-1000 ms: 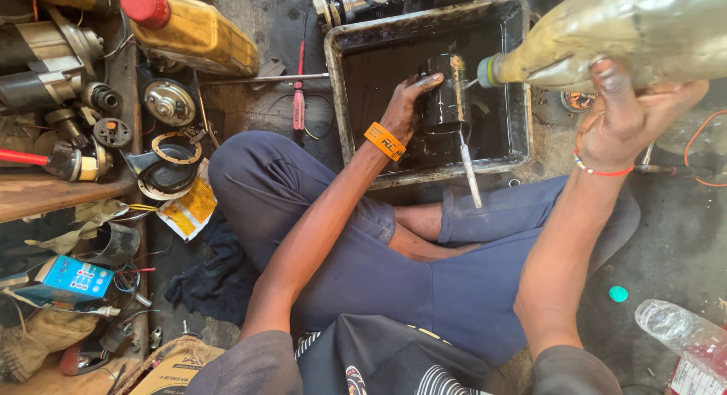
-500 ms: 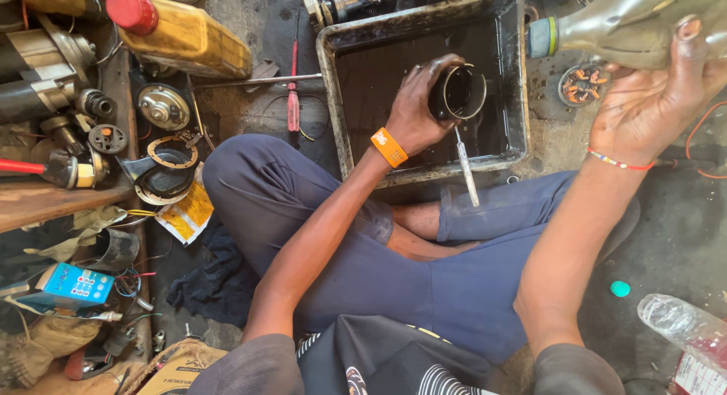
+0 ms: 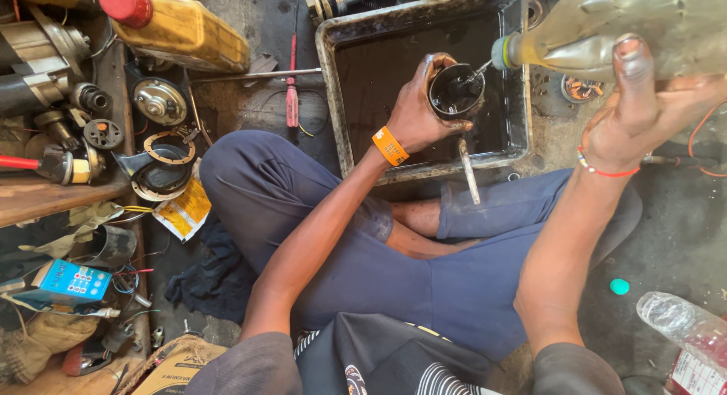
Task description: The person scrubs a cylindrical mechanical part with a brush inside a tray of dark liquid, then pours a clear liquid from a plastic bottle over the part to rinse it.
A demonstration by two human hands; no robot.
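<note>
Cylindrical metal housing (image 3: 455,90), upper centre over the black tray (image 3: 342,107): your left hand (image 3: 416,111) fingers wrap it; your right hand (image 3: 644,115) fingers clasp the tilted plastic bottle (image 3: 606,28).

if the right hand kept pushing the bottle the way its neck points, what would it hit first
Most likely the dark cylindrical part that the left hand holds over the black tray. The plastic bottle in the right hand has its mouth aimed at that part's open top, though depth is unclear.
</note>
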